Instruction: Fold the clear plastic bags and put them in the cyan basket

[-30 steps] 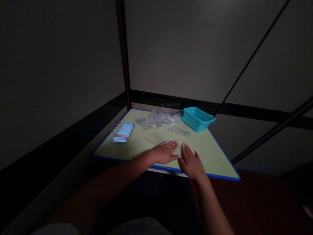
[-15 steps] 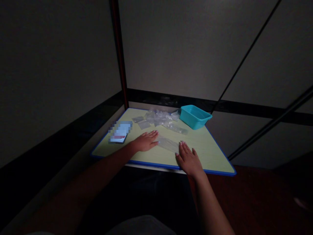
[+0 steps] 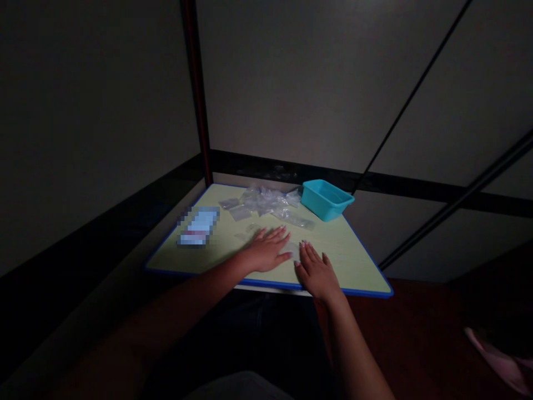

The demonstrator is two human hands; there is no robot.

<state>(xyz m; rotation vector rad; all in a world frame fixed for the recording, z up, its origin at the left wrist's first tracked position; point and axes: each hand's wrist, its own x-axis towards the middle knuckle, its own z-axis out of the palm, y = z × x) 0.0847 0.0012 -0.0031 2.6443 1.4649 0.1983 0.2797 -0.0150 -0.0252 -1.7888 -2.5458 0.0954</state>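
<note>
A clear plastic bag [image 3: 293, 246] lies flat on the pale yellow table, partly covered by my hands. My left hand [image 3: 270, 249] rests across it, palm down, with the fingers spread. At the bag's right end lies my right hand [image 3: 317, 270], also palm down, fingers stretched out and touching the plastic. Farther back is a loose heap of clear plastic bags [image 3: 266, 201], some crumpled and some flat.
A turquoise basin [image 3: 327, 201] stands at the table's back right. A phone [image 3: 200, 226], blurred by pixels, lies at the left. The table [image 3: 353, 266] has a blue edge, with walls behind and to the left. Something pink [image 3: 495, 361] is on the floor at right.
My left hand has slid to the right over the bag, closer to my right hand. The right hand stays at the bag's right end. The view has shifted slightly.
</note>
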